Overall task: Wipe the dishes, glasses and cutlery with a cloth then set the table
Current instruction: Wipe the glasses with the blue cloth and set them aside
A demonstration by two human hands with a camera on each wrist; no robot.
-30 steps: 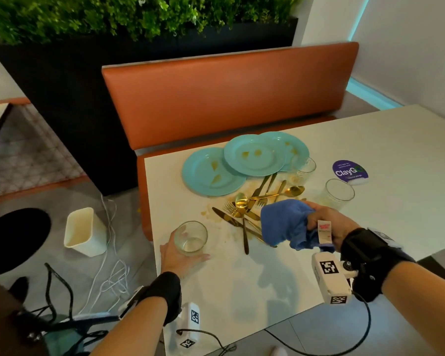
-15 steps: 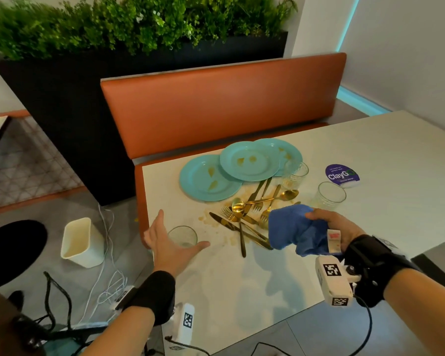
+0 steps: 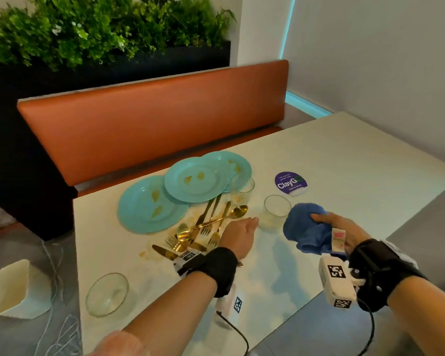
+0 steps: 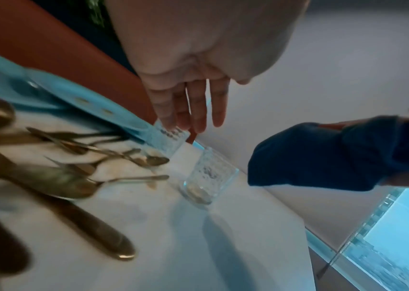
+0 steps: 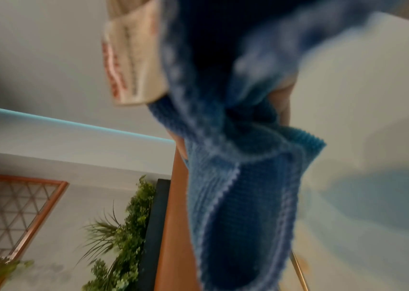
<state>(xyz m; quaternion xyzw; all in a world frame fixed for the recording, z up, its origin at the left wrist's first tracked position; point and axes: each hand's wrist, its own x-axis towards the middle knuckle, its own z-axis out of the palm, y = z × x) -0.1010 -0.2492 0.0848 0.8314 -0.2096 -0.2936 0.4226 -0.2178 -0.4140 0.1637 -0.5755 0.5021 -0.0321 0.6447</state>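
Note:
My right hand (image 3: 337, 232) grips a bunched blue cloth (image 3: 306, 227) above the table; the cloth (image 5: 243, 157) fills the right wrist view. My left hand (image 3: 242, 231) is stretched out flat with straight fingers (image 4: 196, 106), holding nothing, above the gold cutlery pile (image 3: 203, 227) and just short of a dirty glass (image 3: 274, 211). That glass (image 4: 208, 177) stands below the fingertips. A second dirty glass (image 3: 242, 188) stands by the three stained teal plates (image 3: 152, 204). A third glass (image 3: 107, 294) stands alone near the table's front left corner.
A purple ClayGo sticker (image 3: 290, 182) lies on the white table (image 3: 357, 163). An orange bench (image 3: 152, 124) runs behind it, with a planter above. A white bin (image 3: 18, 291) and cables sit on the floor at the left.
My left hand let go of the glass at the front left and moved right across the cutlery toward the glass near the cloth. The right hand with the cloth shifted right.

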